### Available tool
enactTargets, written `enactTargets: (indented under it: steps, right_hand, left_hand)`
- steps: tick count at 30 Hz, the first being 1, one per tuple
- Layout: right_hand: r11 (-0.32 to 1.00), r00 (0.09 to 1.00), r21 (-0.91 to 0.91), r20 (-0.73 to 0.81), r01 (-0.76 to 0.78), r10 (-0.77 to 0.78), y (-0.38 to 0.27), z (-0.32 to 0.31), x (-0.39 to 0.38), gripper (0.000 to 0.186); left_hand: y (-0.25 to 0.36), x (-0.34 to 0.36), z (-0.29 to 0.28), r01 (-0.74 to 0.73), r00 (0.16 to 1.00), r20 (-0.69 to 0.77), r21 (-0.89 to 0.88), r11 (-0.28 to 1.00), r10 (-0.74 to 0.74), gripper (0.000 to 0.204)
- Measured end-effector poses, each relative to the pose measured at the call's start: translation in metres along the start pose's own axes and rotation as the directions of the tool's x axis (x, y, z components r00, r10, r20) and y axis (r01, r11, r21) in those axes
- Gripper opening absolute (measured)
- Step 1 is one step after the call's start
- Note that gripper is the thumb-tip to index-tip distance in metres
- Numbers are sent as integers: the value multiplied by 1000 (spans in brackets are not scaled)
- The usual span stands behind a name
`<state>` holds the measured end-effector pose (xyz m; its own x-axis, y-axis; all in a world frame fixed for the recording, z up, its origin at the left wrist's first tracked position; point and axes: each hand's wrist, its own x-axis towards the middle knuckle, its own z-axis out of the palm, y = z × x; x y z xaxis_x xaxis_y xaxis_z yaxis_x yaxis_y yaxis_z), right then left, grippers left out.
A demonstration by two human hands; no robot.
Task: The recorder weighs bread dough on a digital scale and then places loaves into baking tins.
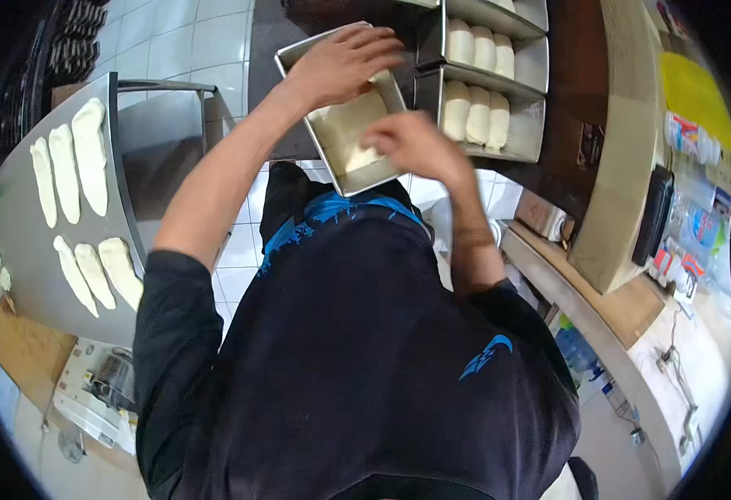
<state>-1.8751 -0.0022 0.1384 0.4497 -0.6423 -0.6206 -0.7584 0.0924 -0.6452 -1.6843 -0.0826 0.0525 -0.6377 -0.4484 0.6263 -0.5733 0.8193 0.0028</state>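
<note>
In front of me a rectangular metal loaf pan [330,158] sits at a slant at the dark table's near edge. My left hand [345,62] is over its far end, palm down with the fingers stretched out, hiding what lies beneath. At the pan's right wall is my right hand [415,143], smeared by motion, its fingers bent toward the inside. I cannot make out whether they hold anything. A pale patch [361,158], possibly dough, shows inside near the close end.
Right of the pan, more loaf pans [525,129] hold rolled dough pieces [476,117] side by side. On the left, a metal table [90,229] carries several long flattened dough strips [67,175]. A cluttered counter [624,208] runs along the right.
</note>
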Motion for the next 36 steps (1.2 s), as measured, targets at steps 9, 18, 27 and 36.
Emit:
enactTargets:
  steps: [9, 18, 27, 36]
  right_hand:
    - [979, 939, 162, -338, 124, -63, 19, -22, -53, 22]
    - [961, 878, 140, -455, 238, -151, 3, -6, -6, 20]
    - [807, 949, -513, 49, 292, -311, -61, -17, 65, 24]
    - [879, 972, -415, 106, 234, -208, -48, 36, 172, 18]
  left_hand:
    - [-5, -12, -59, 456, 472, 715, 303, 837, -516, 38]
    - [91, -60, -94, 902, 45, 405, 377, 212, -913, 33]
    - [111, -70, -111, 982, -178, 480, 140, -124, -859, 54]
    - [-31, -75, -68, 782, 159, 532, -582, -222, -832, 40]
